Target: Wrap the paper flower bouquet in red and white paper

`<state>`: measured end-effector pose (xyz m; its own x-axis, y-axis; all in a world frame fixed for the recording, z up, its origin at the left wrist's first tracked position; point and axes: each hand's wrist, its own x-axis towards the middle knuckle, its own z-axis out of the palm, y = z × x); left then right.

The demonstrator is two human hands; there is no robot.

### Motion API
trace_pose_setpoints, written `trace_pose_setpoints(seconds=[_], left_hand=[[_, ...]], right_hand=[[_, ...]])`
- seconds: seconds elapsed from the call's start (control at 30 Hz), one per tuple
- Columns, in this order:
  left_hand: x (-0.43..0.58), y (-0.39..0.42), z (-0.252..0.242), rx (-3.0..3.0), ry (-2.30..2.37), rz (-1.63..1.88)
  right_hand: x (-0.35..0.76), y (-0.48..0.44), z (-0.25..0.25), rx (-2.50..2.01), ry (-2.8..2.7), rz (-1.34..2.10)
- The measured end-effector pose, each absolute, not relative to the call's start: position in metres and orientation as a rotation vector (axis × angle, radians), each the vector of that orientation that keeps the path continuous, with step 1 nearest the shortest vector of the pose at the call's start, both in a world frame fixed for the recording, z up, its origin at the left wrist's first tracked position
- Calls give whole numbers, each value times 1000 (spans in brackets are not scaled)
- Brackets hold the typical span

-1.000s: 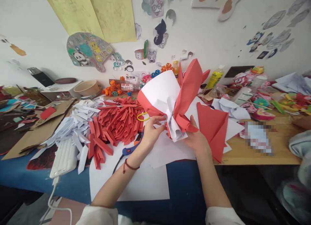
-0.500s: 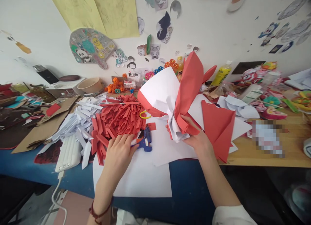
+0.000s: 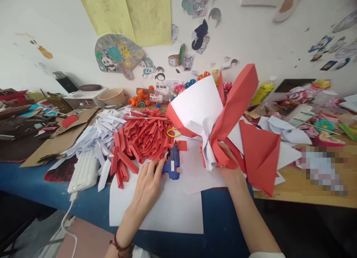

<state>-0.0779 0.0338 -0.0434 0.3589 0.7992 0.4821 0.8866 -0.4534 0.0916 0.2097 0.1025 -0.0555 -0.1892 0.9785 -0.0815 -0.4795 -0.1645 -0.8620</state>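
My right hand (image 3: 230,163) is closed around the gathered base of a bouquet wrap of red and white paper (image 3: 196,105). White paper flares to the left and a tall red fold rises on the right; the paper hides most of my fingertips. My left hand (image 3: 149,176) is just left of a blue hot glue gun (image 3: 174,163), palm down, fingers reaching towards its rear. Whether they touch it is unclear. The gun lies on white paper (image 3: 167,209), its nozzle pointing away from me. Beyond my left hand is a heap of folded red paper strips (image 3: 147,135).
White folded strips (image 3: 103,128) and a white power strip (image 3: 83,170) lie on the left, near cardboard (image 3: 52,146). A red paper sheet (image 3: 260,154) lies on the right. Bottles, including a yellow one (image 3: 263,90), and paper flowers (image 3: 142,98) line the wall.
The view has shifted, so the table's things appear farther right or lower. My left hand has drawn back slightly from the red strips. My right hand still holds the bouquet wrap, now leaning more rightward.
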Motion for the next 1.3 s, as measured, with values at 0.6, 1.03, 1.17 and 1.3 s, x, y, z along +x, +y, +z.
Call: trace_pose_setpoints(seconds=[0.6, 1.03, 1.17, 1.3], left_hand=[[-81, 20, -38, -2806, -1591, -1192], [-75, 6, -37, -2932, -1522, -1993], [-61, 3, -35, -2983, -1523, -1999], [-48, 4, -33, -3011, -1556, -1969]], right_hand=[[190, 93, -27, -648, -660, 1810], [197, 87, -42, -899, -770, 1699], [197, 86, -36, -891, -867, 1729], [196, 85, -32, -907, -904, 1716]])
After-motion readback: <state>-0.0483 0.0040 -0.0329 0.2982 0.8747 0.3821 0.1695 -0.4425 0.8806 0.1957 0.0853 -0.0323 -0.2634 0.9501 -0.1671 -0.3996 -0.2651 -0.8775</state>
